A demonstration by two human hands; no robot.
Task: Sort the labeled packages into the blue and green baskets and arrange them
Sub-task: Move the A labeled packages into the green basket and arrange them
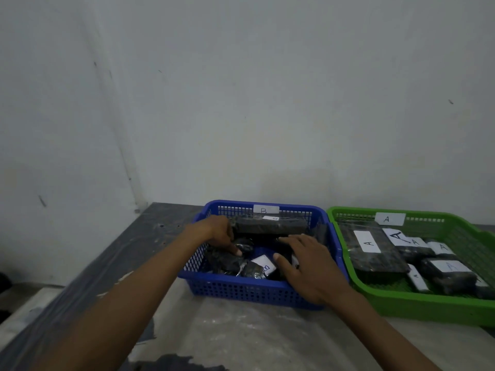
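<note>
Both hands in blue basket (pixel 241 289) w/ B pkgs; green basket (pixel 417 303) beside.

A blue basket (pixel 241 290) tagged B, near the table's back edge, holds jumbled black packages (pixel 270 225) with white B labels, touching a green basket (pixel 401 306) tagged A on its right, holding flat black A-labelled packages (pixel 375 253).

Bare utility or storage room, looks like a makeshift sorting station. Plain whitewashed walls (pixel 267 103) meet in a corner, scuffed and marked, nothing hung on them. Rough grey worktop (pixel 241 336), cement-like, with patchy dark stains and worn paint. Blue basket (pixel 254 290) tagged "B" and green basket (pixel 417 306) tagged "A" hold black-wrapped packages (pixel 375 253) with handwritten paper labels.
</note>
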